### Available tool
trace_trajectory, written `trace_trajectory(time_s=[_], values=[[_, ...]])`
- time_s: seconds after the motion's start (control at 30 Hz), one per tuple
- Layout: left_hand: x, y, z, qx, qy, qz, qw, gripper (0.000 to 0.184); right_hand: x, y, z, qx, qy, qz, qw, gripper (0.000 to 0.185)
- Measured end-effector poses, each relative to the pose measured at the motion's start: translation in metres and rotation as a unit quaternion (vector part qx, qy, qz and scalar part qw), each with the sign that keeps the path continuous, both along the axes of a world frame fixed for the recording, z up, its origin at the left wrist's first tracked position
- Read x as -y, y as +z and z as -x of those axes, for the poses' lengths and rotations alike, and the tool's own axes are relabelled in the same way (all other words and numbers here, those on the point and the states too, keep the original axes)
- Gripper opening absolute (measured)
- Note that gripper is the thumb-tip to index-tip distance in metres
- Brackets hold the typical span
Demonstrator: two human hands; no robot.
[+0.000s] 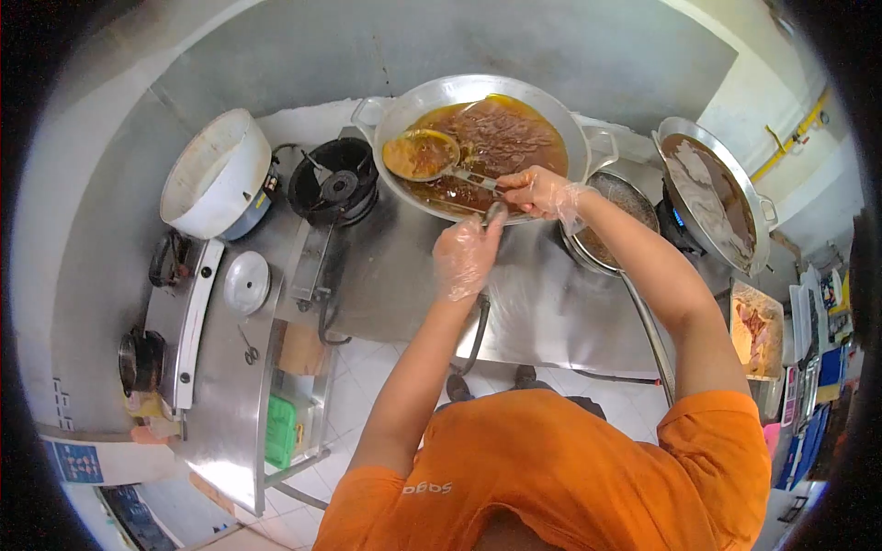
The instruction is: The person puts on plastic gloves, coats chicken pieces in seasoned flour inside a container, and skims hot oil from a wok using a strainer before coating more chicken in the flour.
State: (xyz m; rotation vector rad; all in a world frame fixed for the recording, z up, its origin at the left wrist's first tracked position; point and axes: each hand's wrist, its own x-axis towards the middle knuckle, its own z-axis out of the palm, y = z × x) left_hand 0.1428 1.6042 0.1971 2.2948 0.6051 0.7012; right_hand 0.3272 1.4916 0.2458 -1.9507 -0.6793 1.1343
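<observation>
Both my hands wear clear plastic gloves. My right hand [544,194] is closed around the handle of a round skimmer [421,154], whose bowl lies in the brown oil at the left of a big metal wok [588,158]. Some yellowish-brown stuff shows in the bowl. Just below, at the wok's near rim, my left hand [464,255] is wrapped round a metal utensil [496,213]. A thin part of it reaches over the oil, but its kind cannot be made out. Dark brown liquid [514,133] fills much of the wok.
A second wok [767,216] with brown liquid stands at the right. Beside the big wok are a strainer over a bowl [617,220] and a black burner [338,184]. Further left stand a large white pot [207,179], a lid [247,282] and scissors [248,349].
</observation>
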Motion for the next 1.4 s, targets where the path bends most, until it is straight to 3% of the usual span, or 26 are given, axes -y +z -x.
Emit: trace_trajectory(time_s=[0.3, 0.43, 0.53, 0.63, 0.7, 0.83, 0.93, 1.03, 1.13, 1.23, 1.4], values=[[-0.016, -0.012, 0.004, -0.032, 0.057, 0.011, 0.998, 0.058, 0.105, -0.006, -0.013, 0.000, -0.048, -0.002, 0.999, 0.055], [-0.025, -0.036, 0.004, -0.037, 0.071, 0.026, 0.996, 0.059, 0.169, 0.044, 0.000, 0.027, -0.112, 0.017, 0.993, 0.055], [-0.033, -0.056, 0.018, 0.003, 0.014, 0.331, 0.944, 0.056, 0.219, 0.073, 0.005, 0.082, -0.150, 0.015, 0.985, 0.053], [-0.039, -0.081, 0.038, 0.044, 0.011, 0.578, 0.815, 0.049, 0.269, 0.091, 0.011, 0.179, -0.181, 0.035, 0.966, 0.053], [-0.038, -0.099, 0.051, 0.014, -0.004, 0.632, 0.775, 0.048, 0.297, 0.092, 0.022, 0.259, -0.196, 0.060, 0.944, 0.051], [-0.021, -0.129, 0.069, -0.011, 0.027, 0.680, 0.733, 0.048, 0.340, 0.074, 0.057, 0.474, -0.178, 0.094, 0.857, 0.046], [-0.018, -0.158, 0.079, 0.046, 0.001, 0.748, 0.662, 0.044, 0.335, 0.059, 0.094, 0.449, -0.287, 0.154, 0.832, 0.046], [-0.017, -0.169, 0.080, 0.077, -0.037, 0.780, 0.620, 0.042, 0.351, 0.002, 0.102, 0.499, -0.278, 0.206, 0.794, 0.051], [-0.021, -0.183, 0.082, 0.104, -0.056, 0.807, 0.578, 0.041, 0.372, -0.063, 0.098, 0.539, -0.192, 0.234, 0.786, 0.066], [-0.014, -0.167, 0.085, 0.085, -0.030, 0.786, 0.611, 0.046, 0.379, -0.100, 0.089, 0.550, -0.112, 0.322, 0.762, 0.079], [-0.019, -0.168, 0.086, 0.097, -0.006, 0.780, 0.618, 0.039, 0.387, -0.137, 0.090, 0.586, -0.102, 0.336, 0.731, 0.073]])
